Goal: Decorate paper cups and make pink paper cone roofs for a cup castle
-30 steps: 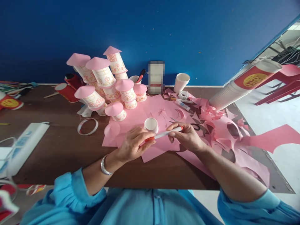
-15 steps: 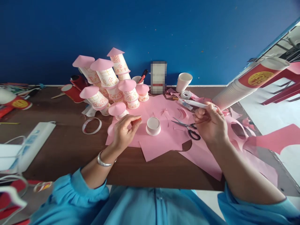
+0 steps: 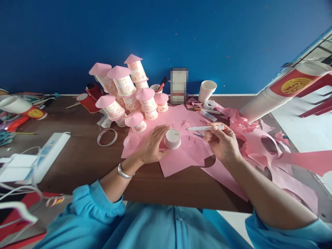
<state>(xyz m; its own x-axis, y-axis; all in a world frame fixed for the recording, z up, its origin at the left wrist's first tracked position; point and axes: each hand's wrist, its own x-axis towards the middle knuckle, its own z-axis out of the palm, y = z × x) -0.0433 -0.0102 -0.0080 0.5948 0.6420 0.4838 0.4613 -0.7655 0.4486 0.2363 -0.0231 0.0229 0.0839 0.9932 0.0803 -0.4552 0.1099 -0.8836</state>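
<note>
My left hand is open around the left side of a small upturned white paper cup. Its fingers stretch behind the cup and the thumb lies in front; whether they touch it I cannot tell. The cup stands on pink paper. In my right hand is a white marker pen, pinched between thumb and fingers, its tip pointing left toward the cup and its back end red. Scissors lie partly hidden behind that hand. Left of the cup stands a small cup tower with a pink cone roof.
Several decorated cup towers stand at the back left. A tape roll and a power strip lie left. Behind are a phone and a white cup. Paper scraps and a long cup stack occupy the right.
My left hand has moved right to the small cup and opened; the small red piece it held no longer shows there. My right hand has brought the marker left and lower, toward the cup.
</note>
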